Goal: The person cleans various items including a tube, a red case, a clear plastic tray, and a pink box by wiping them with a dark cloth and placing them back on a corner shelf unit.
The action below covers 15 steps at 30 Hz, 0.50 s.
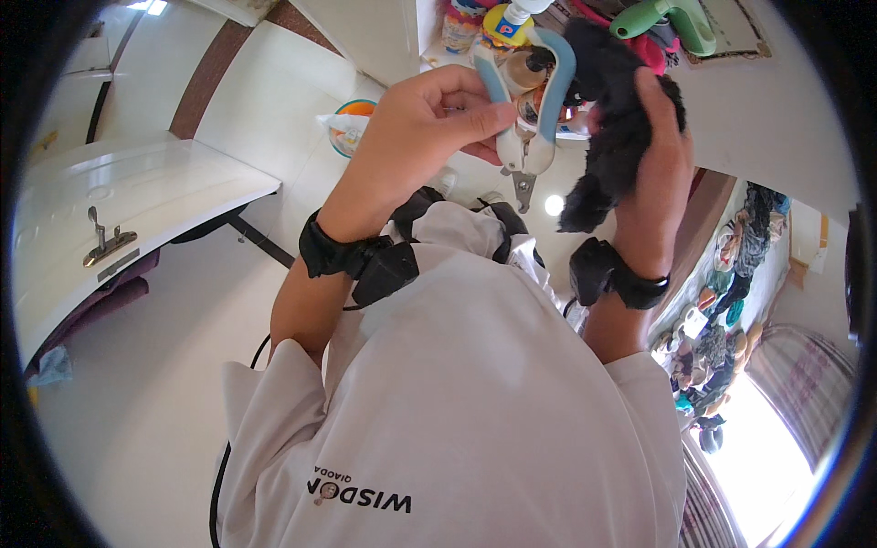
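My left hand holds a pair of pet nail clippers with blue and white handles. Its thumb and fingers pinch one handle near the pivot. The handles are spread apart, and the metal jaws point back towards my body. In my right hand is a black furry thing, gripped from its right side. Whether it is an animal or a plush toy I cannot tell. A small gap separates the clippers from the fur. Behind the clippers stand several bottles, partly hidden.
A green plastic tool with a handle lies at the top right near pink items. A lined bin stands on the tiled floor. At left is a white door with a metal handle. Clothes and shoes are piled at right.
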{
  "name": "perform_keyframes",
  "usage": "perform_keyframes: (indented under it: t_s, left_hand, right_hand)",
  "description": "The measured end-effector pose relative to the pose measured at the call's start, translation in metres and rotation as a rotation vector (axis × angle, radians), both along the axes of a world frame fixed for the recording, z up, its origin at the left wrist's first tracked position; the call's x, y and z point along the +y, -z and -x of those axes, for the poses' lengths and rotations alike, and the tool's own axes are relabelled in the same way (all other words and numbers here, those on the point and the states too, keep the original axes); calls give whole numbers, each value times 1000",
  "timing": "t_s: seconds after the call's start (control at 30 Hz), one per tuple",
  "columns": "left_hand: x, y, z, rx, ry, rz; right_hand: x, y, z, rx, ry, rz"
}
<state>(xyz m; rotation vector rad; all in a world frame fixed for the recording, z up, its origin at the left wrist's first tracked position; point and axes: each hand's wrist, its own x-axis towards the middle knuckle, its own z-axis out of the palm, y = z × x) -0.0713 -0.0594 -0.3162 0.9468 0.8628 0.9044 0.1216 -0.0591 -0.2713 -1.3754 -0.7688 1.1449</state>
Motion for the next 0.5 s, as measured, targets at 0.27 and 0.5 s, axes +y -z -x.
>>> perform_keyframes:
  t_s: [0.27,0.5]
  left_hand:
    - [3,1,1,-201,-127,60]
    - [9,-1,0,-210,-171,-1]
  right_hand:
    - [-8,14,-18,546,-330,120]
    - [-18,13,10,842,-172,263]
